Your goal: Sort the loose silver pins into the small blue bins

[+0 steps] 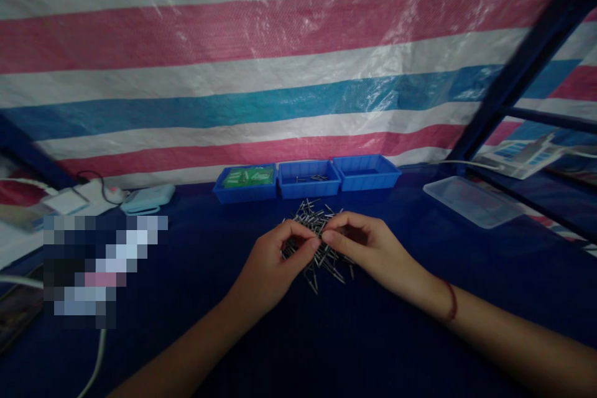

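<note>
A loose pile of thin silver metal pieces that look like blind rivets [321, 258] lies on the dark blue table. Over the pile, my left hand [284, 255] is closed in a pinch of thumb and forefinger. My right hand [364, 239], with a dark red band at its wrist, pinches the same way from the other side, its fingertips almost meeting those of the left. Whatever is between the fingertips is too small to make out. Just behind the pile, the middle blue bin [308, 188] holds a few similar metal pieces.
Left of the middle bin, a blue bin [245, 194] contains green-and-clear packets; another blue bin [367, 182] stands to its right. A clear plastic lid [471, 202] lies at right. A light blue case [148, 199], white cables and a pixelated area are at left. Striped sheeting hangs behind.
</note>
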